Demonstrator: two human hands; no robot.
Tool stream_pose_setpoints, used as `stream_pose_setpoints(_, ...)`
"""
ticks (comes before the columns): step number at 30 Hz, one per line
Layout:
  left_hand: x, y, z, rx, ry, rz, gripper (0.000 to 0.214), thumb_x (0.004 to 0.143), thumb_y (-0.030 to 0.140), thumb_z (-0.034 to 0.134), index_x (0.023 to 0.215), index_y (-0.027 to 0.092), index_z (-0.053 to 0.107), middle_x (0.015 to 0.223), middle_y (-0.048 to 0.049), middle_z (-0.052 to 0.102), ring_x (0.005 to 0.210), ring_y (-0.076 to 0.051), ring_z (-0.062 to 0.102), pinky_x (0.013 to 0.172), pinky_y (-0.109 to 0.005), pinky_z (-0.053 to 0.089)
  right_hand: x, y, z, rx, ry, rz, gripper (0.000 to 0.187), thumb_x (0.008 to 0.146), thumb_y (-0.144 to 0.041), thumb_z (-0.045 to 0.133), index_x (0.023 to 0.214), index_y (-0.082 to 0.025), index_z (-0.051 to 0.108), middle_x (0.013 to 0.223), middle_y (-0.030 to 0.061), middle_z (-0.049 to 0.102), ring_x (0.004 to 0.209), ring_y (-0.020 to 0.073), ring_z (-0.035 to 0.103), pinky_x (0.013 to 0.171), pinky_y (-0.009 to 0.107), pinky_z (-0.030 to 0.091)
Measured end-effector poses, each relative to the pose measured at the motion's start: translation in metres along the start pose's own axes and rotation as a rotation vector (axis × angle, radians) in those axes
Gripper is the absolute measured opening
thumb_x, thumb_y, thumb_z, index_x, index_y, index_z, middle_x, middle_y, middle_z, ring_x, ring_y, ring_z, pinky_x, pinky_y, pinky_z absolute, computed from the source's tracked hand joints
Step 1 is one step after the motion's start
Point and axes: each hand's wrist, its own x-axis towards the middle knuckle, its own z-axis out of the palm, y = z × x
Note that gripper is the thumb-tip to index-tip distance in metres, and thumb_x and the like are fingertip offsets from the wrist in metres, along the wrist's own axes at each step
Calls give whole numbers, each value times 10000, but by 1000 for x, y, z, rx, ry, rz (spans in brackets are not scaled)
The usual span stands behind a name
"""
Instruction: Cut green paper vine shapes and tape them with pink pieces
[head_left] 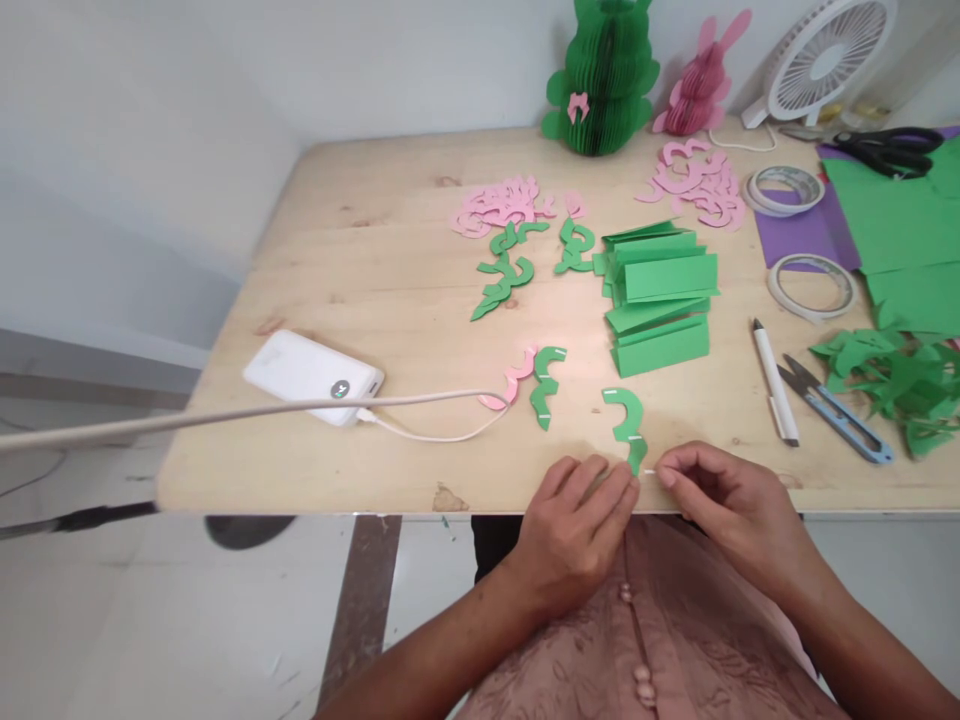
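Observation:
My left hand [574, 525] rests at the table's front edge, its fingers together and the fingertips pressing the lower end of a curvy green paper cutout [628, 412]. Short white strips lie across that cutout at its top and lower bend. Just to the right, my right hand [724, 500] is closed in a pinch on a tiny white strip [650, 472], apart from the cutout's tip. A second green cutout [546, 385] with similar white strips lies to the left, beside a wavy pink cutout [517, 378]. The left fingers hide the lowest part of the green piece.
A white power bank [300, 370] with a cable [420, 400] lies left. Folded green paper [664, 290] and pink cutouts [502, 205] are farther back. A pen [775, 380], blue snips [836, 410], tape rolls [812, 287] and green scraps [900, 380] sit right.

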Motion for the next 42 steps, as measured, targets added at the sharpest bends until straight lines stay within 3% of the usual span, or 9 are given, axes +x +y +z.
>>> stream_pose_setpoints(17, -2, 0, 1, 10, -25, -3, 267, 876, 107, 513, 1125, 108, 609, 1172, -112, 666, 1100, -234, 573, 890, -398, 439, 1, -3, 0, -14, 3, 8, 197, 833, -363, 570, 764, -199, 654, 636, -1, 614, 568, 134, 540, 519, 232, 461)
stream_pose_setpoints(28, -2, 0, 1, -29, 30, -37, 303, 867, 87, 490, 1148, 118, 599, 1153, -125, 681, 1096, -243, 583, 888, -402, 443, -1, -5, 0, -24, -16, -19, 178, 844, -323, 549, 749, -193, 625, 613, -23, 583, 546, 117, 523, 517, 224, 431)
stream_pose_setpoints(35, -2, -1, 0, -90, 80, -54, 253, 829, 57, 536, 1065, 99, 616, 1091, -123, 697, 1031, -242, 602, 874, -391, 453, -3, -7, 1, -85, -20, -22, 188, 856, -323, 533, 755, -196, 628, 616, -24, 574, 552, 121, 517, 529, 233, 420)
stream_pose_setpoints(42, 0, -1, 0, -75, 64, -26, 280, 813, 45, 537, 1080, 85, 614, 1121, -130, 680, 1037, -261, 594, 860, -404, 445, -3, -8, 2, -144, -23, -64, 154, 859, -281, 533, 760, -201, 619, 640, -29, 580, 565, 118, 525, 546, 231, 417)
